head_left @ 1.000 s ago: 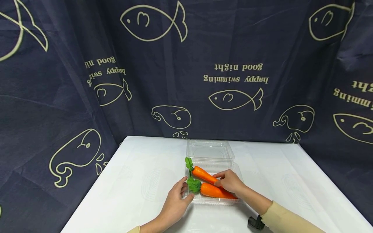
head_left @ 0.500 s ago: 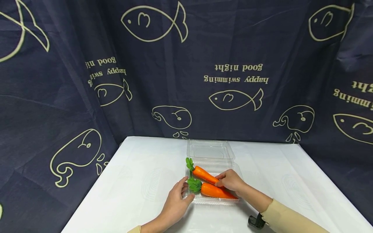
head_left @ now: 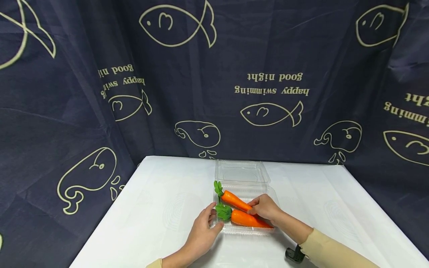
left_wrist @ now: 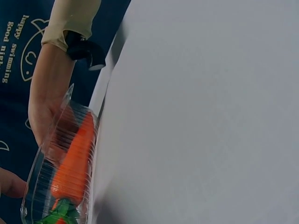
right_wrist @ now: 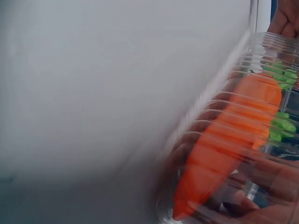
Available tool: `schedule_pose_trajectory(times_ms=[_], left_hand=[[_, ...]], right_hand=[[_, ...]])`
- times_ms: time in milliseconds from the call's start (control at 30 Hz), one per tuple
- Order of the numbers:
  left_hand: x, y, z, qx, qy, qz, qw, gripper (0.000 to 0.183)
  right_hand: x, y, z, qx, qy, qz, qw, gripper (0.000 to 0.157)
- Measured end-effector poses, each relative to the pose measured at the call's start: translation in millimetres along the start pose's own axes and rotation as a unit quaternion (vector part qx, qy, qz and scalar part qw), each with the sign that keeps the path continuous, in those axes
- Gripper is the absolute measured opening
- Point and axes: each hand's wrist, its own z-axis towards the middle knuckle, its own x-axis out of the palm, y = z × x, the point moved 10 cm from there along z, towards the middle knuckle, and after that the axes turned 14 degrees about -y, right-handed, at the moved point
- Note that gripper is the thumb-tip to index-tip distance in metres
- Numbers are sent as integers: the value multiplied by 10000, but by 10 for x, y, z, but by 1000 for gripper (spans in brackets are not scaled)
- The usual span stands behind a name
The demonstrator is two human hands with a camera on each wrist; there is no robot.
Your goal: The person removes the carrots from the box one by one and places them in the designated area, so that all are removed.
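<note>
Two orange carrots with green leafy tops lie in a clear plastic container [head_left: 272, 195], whose hinged lid [head_left: 239, 172] stands laid back behind it. The front carrot [head_left: 248, 219] rests along the near wall, its tip at the right end. Behind it, the rear carrot [head_left: 234, 200] slants from the left corner; my right hand [head_left: 266, 208] pinches its narrow end between thumb and fingers. At the container's left end, my left hand [head_left: 201, 232] curves its thumb and fingers round the front corner. Through the ribbed wall, the right wrist view shows the front carrot [right_wrist: 229, 135] close up.
A white cloth-covered table [head_left: 161, 208] lies beneath. Dark blue curtains [head_left: 187, 82] with fish prints hang behind and to the left. A black wrist camera [head_left: 295, 255] hangs under the right sleeve [head_left: 330, 247].
</note>
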Motion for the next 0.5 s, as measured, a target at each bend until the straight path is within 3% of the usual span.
schedule_pose_trajectory(times_ms=[500], left_hand=[[3, -6, -1, -28, -83, 60, 9999, 67]], right_hand=[[-10, 71, -31, -260, 15, -23, 9997, 10]])
